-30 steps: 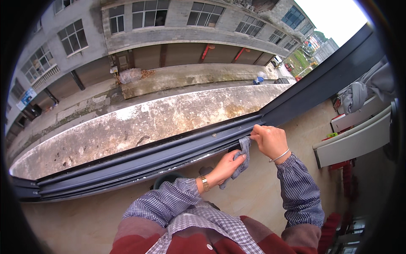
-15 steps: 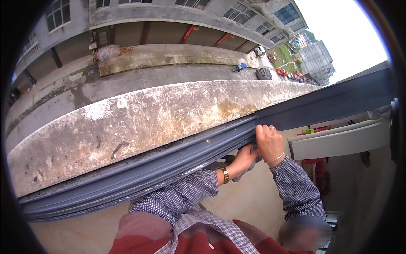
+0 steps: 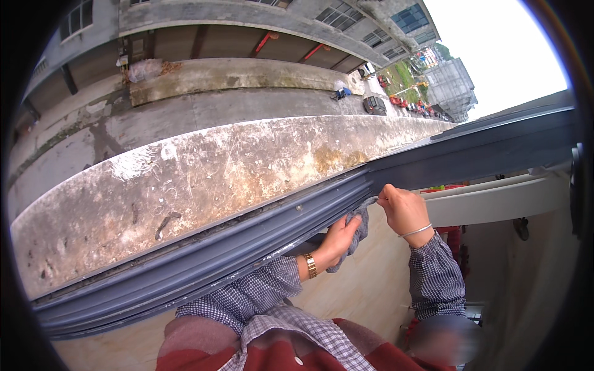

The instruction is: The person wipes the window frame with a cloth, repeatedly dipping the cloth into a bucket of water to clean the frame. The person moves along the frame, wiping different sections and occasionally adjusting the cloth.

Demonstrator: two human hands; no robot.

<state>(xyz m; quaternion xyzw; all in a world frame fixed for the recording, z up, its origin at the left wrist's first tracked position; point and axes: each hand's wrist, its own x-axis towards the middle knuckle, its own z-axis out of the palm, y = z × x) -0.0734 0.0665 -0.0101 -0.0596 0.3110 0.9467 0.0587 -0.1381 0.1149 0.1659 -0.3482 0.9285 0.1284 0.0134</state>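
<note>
A grey cloth [image 3: 357,242] is bunched in my left hand [image 3: 337,240], whose fingers wrap round it just inside the dark grey window track [image 3: 260,232]. One end of the cloth runs up to my right hand [image 3: 405,213], and the fingertips pinch it near the corner where the track meets the upright frame [image 3: 470,148]. Both hands are close to the inner edge of the track. Part of the cloth is hidden behind the left hand's fingers.
Outside the track lies a stained concrete ledge [image 3: 210,179] with a dark scrap [image 3: 166,224] on it. Beyond and far below are a road [image 3: 229,104], a parked car [image 3: 374,105] and a grey building [image 3: 185,18]. A pale panel [image 3: 495,204] stands at the right indoors.
My right hand has drawn back from the frame corner, a little to the right and down. My left hand has shifted left, and more of the cloth shows, stretched between both hands.
</note>
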